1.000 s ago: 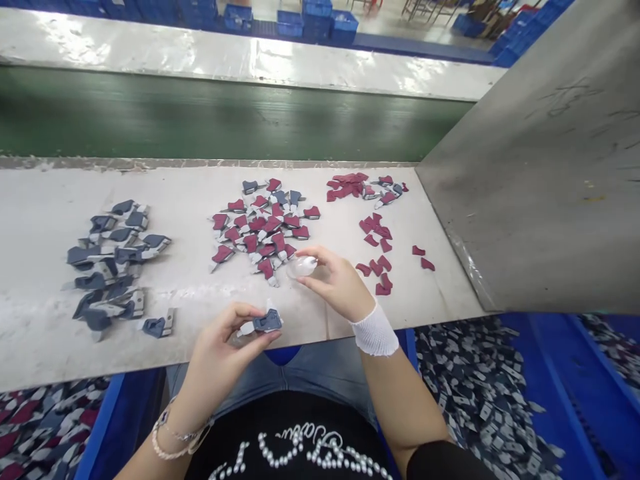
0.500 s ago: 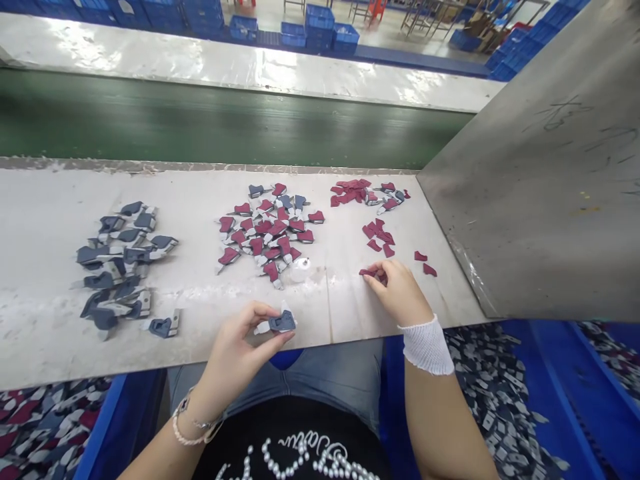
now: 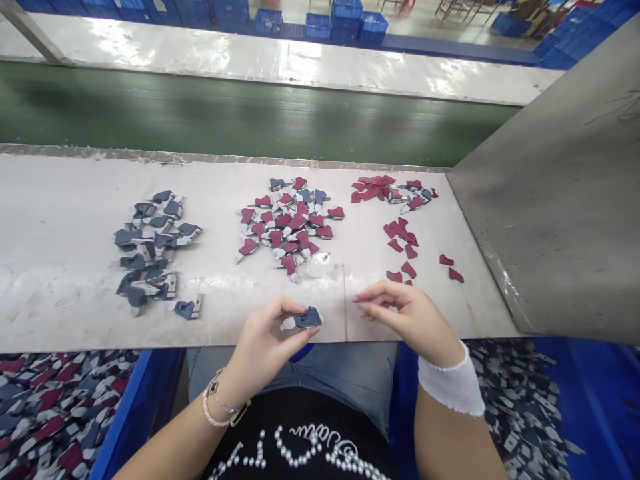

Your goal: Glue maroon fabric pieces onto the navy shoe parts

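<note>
My left hand pinches a dark blue-grey and white plastic part between thumb and fingers near the table's front edge. To its right, my right hand has its fingertips together on a small maroon piece, of which only a sliver shows. Beyond that hand lie flat maroon pieces, some partly covered by its fingers. A pile of plastic parts with maroon faces sits ahead of my left hand. Farther left is a pile of blue-grey parts without maroon faces.
A grey metal panel bounds the table on the right. A green conveyor belt runs along the far side. Blue bins filled with parts stand below the front edge at left and right.
My right hand has drawn away from the loose maroon pieces toward my left hand, a maroon piece at its fingertips. My left hand still grips the blue-grey part. The camera view has shifted.
</note>
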The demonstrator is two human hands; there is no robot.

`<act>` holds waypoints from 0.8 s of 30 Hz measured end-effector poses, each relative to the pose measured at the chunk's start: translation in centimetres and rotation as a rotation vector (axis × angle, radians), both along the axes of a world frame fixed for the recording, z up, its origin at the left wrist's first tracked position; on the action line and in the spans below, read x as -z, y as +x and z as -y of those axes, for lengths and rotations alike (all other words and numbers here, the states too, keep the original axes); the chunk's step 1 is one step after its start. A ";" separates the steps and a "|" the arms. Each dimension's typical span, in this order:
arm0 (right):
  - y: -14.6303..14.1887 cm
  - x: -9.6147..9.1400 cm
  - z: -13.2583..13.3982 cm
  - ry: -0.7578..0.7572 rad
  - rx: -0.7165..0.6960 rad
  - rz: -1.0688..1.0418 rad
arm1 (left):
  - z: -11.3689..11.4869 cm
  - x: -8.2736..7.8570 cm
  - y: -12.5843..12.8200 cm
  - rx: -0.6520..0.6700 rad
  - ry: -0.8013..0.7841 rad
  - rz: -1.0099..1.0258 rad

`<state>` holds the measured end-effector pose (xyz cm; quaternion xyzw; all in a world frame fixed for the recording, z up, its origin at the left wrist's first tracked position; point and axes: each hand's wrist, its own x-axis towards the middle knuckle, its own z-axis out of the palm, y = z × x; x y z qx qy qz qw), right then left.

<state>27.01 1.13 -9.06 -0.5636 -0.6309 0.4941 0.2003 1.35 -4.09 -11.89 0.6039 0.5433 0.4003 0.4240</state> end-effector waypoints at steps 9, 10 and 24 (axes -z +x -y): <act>-4.5 -1.8 2.0 -0.171 -0.006 -0.438 | 0.3 1.1 0.0 -0.133 0.225 -0.149; -4.7 -1.8 2.0 -0.191 -0.007 -0.463 | 0.3 1.2 0.1 -0.133 0.242 -0.154; -6.3 -1.9 2.1 -0.276 0.052 -0.461 | 0.4 0.2 0.1 -0.081 0.430 -0.142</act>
